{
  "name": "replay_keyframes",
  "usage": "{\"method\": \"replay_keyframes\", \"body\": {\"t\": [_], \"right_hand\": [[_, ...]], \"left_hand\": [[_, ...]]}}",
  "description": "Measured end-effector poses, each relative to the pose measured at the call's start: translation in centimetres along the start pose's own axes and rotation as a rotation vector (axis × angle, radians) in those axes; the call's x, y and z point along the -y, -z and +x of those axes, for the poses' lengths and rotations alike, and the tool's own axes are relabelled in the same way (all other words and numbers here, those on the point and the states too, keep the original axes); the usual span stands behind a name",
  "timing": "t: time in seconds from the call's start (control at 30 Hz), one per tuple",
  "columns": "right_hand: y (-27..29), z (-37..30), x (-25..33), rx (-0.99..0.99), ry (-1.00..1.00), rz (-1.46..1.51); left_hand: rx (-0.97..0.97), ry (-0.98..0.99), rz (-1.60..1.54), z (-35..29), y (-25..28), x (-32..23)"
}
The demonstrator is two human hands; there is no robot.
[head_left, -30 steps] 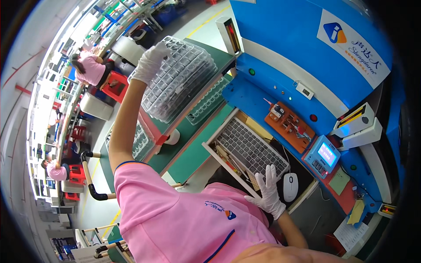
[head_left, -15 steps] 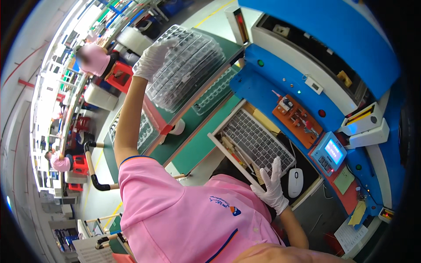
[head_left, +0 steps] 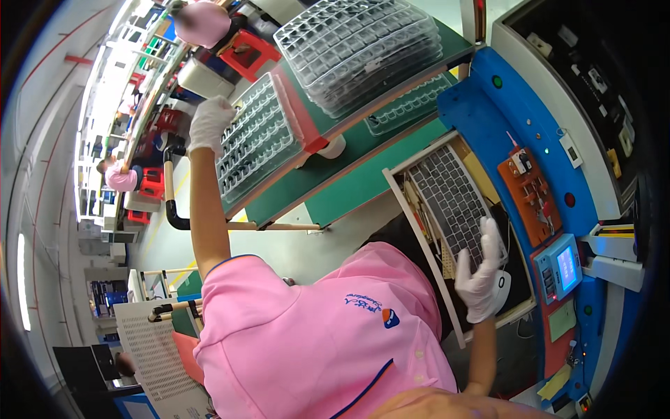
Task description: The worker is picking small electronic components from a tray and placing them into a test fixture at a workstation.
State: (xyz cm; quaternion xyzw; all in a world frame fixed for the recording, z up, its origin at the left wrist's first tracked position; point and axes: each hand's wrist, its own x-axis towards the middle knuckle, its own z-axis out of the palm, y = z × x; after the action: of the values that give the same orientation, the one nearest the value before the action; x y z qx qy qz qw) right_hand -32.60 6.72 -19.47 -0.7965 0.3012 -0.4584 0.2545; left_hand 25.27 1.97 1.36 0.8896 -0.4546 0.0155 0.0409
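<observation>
The left hand (head_left: 211, 127) curls, grip unclear, by the left clear plastic tray (head_left: 286, 122), likely light, bendy, best held by its rim; the right hand (head_left: 480, 278) spreads, empty.

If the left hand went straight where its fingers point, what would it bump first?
The left hand would probably meet the clear plastic tray right beside it. I can't tell how high the hand is, so it might pass over the tray's edge instead.

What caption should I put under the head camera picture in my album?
White-gloved left hand at a clear tray, open right hand by a keyboard.
</observation>
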Motion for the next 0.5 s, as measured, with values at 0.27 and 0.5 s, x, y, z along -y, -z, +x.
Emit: {"method": "replay_keyframes", "body": {"t": [0.27,0.5], "right_hand": [[9.1,7.8,-4.1,-0.112,-0.147,-0.604],[10.0,6.5,-7.5,0.042,-0.121,-0.849]], "left_hand": [[0.108,0.095,0.312,-2.1,-5.8,3.8],[0.090,-0.182,0.176,-2.7,-6.1,4.6]]}}
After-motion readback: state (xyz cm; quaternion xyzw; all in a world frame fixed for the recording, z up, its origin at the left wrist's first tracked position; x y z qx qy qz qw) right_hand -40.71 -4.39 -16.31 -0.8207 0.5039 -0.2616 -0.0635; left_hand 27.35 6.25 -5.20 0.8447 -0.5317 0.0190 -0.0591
